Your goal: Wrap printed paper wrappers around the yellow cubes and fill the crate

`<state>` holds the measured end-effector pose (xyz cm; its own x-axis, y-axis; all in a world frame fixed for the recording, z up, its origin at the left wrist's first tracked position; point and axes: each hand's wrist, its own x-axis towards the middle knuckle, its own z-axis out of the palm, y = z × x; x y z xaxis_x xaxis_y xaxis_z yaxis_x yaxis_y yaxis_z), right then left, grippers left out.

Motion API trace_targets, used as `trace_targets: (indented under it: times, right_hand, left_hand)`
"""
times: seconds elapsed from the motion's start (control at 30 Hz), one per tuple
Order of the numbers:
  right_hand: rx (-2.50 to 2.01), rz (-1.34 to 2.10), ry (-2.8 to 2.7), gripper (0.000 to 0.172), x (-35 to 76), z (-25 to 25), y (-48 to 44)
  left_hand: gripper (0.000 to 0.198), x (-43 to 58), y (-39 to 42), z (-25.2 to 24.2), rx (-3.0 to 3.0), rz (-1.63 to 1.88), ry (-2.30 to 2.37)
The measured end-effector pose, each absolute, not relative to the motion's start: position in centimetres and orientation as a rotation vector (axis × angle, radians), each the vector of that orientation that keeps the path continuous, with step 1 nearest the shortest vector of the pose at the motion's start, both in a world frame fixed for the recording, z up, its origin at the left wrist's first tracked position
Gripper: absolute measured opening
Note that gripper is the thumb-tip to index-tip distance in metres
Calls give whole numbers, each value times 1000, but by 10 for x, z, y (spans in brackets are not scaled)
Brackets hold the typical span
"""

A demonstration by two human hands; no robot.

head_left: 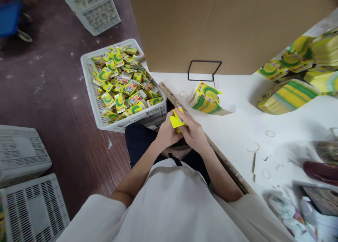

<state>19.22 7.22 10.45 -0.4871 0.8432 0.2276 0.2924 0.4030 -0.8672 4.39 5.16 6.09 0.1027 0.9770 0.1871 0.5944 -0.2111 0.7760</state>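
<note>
Between my two hands, above my lap at the table's edge, is a small yellow box (177, 121) with a flap sticking up. My left hand (169, 131) is closed round its left side, and my right hand (194, 129) grips it from the right. The fingers partly hide the box. Just beyond my right hand, a stack of flat yellow-green cartons (207, 98) rests on the white table (227, 136). To the left of my hands stands a white plastic basket (91, 94) heaped with folded yellow-green boxes (134, 98).
A large brown cardboard sheet (200, 27) stands behind a black wire frame (204, 61). More carton stacks (287, 96) lie at the right. Rubber bands (266, 173) and a phone-like dark device (320, 199) are on the table. White crates (34, 207) stand on the floor at left.
</note>
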Motion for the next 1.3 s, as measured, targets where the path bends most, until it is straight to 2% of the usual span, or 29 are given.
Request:
trace_targets:
  times: [0.13, 0.3, 0.43, 0.57, 0.73, 0.9, 1.07, 1.2, 1.3]
  right_hand:
    - [-986, 1094, -1932, 49, 193, 99, 75]
    - [-1005, 1428, -1478, 59, 188, 91, 75]
    - [-1013, 1553, -1205, 61, 180, 87, 77]
    - [-1022, 1518, -1265, 51, 180, 82, 79]
    - [-1067, 1375, -1589, 51, 189, 84, 80]
    - [-996, 1132, -1957, 58, 190, 89, 77]
    - [-1054, 1061, -1858, 56, 193, 79, 81]
    - [-1060, 1032, -1890, 54, 199, 76, 84]
    - [-1009, 1023, -2005, 46, 204, 76, 85]
  left_hand:
    - [67, 44, 50, 61, 1863, 935, 1484]
    - [81, 44, 48, 77, 1737, 985, 1511]
    - [72, 44, 48, 82, 1748, 1025, 1487]
    - [67, 44, 47, 79, 1772, 966, 1518]
    - [70, 44, 50, 72, 1766, 813, 1547]
    - [49, 47, 57, 58, 1970, 774, 1507]
    - [67, 42, 52, 64, 1847, 895, 1701]
    - [58, 30, 49, 76, 1783, 738, 1752]
    - [60, 20, 52, 82, 1803, 713, 1756]
